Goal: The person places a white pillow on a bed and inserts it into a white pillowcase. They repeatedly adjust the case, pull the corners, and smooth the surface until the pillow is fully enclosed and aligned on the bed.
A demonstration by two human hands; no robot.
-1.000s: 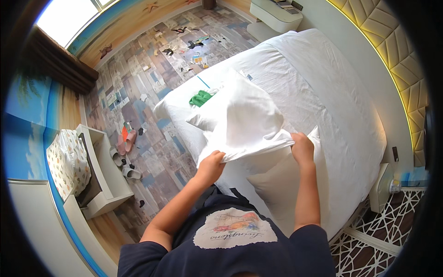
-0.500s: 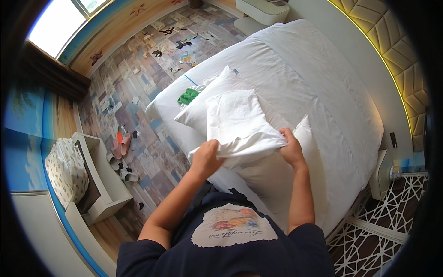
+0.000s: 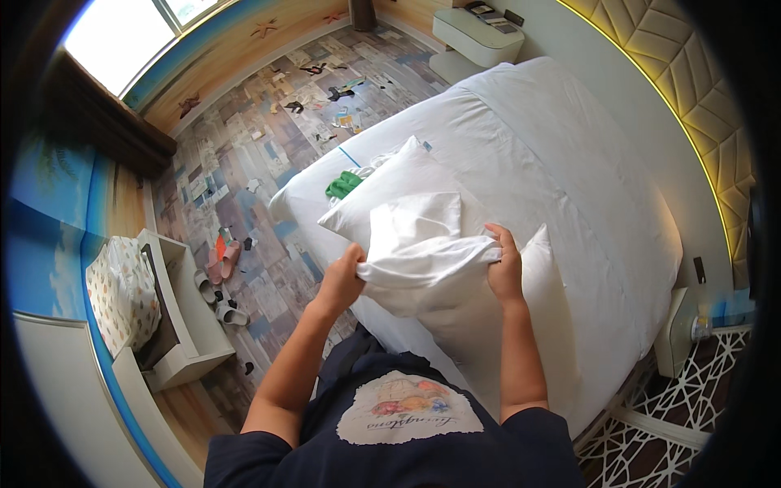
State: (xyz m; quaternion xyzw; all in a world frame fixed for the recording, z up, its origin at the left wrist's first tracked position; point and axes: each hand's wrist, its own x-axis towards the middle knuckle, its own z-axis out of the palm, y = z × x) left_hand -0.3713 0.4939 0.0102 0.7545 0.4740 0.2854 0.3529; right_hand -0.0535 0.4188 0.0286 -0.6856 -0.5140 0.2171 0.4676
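A white pillowcase (image 3: 416, 224) is stretched between my hands over the bed, its near edge gathered in folds. My left hand (image 3: 342, 278) grips its left corner, fingers closed. The right corner is pinched in my right hand (image 3: 506, 270), between thumb and fingers. Under and beyond the cloth lies a white pillow (image 3: 389, 175) with a pointed corner toward the far side. Another white pillow (image 3: 538, 272) shows to the right of my right hand, partly covered by the hand and cloth.
The white-sheeted bed (image 3: 602, 220) fills the right side. A green cloth (image 3: 344, 185) lies beside the far pillow. Slippers (image 3: 230, 313) and scattered items are on the patterned floor at left, near a low cabinet (image 3: 191, 325) with a patterned bag (image 3: 124, 297). A bedside table (image 3: 468, 37) stands far off.
Both hands have moved slightly apart, the left one leftward. The far end of the pillowcase has dropped toward me, and its near edge is bunched higher. The view has shifted a little.
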